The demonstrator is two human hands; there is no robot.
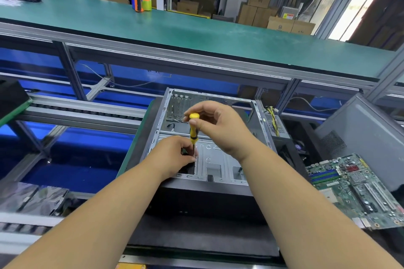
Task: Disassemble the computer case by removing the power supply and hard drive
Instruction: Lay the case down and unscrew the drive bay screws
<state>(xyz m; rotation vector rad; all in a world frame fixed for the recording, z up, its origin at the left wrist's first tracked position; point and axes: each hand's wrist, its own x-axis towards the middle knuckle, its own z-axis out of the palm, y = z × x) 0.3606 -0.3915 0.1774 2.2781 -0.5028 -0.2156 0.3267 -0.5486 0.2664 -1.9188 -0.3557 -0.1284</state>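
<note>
An open grey computer case (220,166) lies on its side in front of me, mostly stripped inside. A yellow-and-black screwdriver (193,132) stands upright over the case floor. My right hand (220,129) pinches its yellow cap from above. My left hand (175,155) curls round the metal shaft near the tip, low in the case's near left part. The tip and any screw under it are hidden by my fingers. A power supply (276,125) with yellow wires sits just outside the case's right wall.
A green motherboard (358,190) lies at the right, with a grey case panel (363,135) leaning behind it. Silvery antistatic bags (32,197) lie at the left. A green shelf (196,33) runs across above, carrying a tape dispenser (141,3).
</note>
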